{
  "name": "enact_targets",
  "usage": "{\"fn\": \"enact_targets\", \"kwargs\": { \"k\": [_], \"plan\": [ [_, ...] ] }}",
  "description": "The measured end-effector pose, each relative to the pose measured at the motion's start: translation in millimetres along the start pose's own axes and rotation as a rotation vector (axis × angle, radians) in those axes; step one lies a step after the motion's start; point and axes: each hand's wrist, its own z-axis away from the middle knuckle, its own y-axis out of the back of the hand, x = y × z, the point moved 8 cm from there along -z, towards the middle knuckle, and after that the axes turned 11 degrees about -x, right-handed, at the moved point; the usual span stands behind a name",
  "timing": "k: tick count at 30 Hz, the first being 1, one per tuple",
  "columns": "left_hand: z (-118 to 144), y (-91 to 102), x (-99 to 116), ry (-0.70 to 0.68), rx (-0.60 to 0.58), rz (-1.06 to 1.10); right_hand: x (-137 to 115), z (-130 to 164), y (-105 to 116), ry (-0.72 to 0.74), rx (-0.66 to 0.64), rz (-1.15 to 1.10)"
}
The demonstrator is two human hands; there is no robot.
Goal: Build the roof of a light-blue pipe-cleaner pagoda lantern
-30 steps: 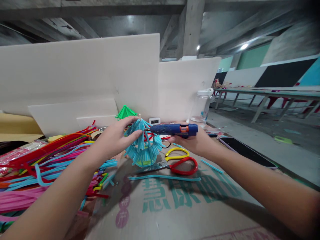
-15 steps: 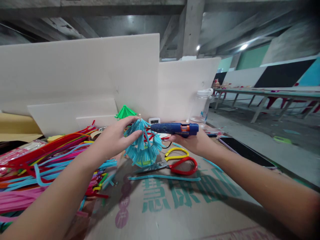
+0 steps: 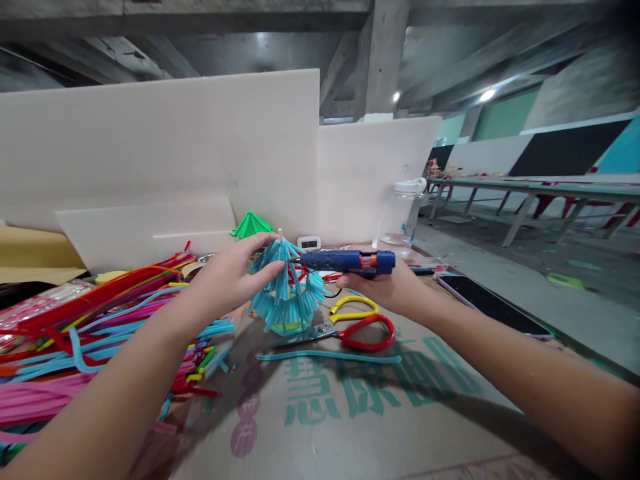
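Observation:
A tiered blue pipe-cleaner pagoda-like craft (image 3: 287,312) stands upright on the cardboard, a thin stick poking from its top. My left hand (image 3: 250,267) is closed around its upper tier, thumb in front. In my right hand (image 3: 373,283) is a dark blue hot glue gun (image 3: 345,261), lying level, its nozzle at the right side of the upper tier. The fingers behind the gun are mostly hidden. Just below lie scissors (image 3: 363,328) with one yellow and one red handle, blades toward the craft's base. A loose blue pipe cleaner (image 3: 330,357) lies nearest me.
Many coloured pipe cleaners (image 3: 100,340) cover the left side. Behind stand a green umbrella-shaped craft (image 3: 251,225), a small white digital display (image 3: 309,243) and a clear bottle (image 3: 400,213) before white boards (image 3: 200,147). A phone (image 3: 493,303) lies at the right edge.
The glue gun has shifted slightly left and its nozzle has tilted a little lower against the upper tier. My left hand and the craft stay in place.

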Motion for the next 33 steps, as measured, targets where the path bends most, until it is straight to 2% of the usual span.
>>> {"fn": "enact_targets", "kwargs": {
  "k": [7, 33],
  "plan": [
    [0.8, 0.9, 0.8, 0.004, 0.003, 0.001, 2.4, -0.4, -2.1, 0.024, -0.004, 0.016],
    [-0.3, -0.8, -2.6, -0.010, -0.028, 0.018, 0.6, -0.3, -3.1, -0.027, 0.014, 0.026]
  ]
}}
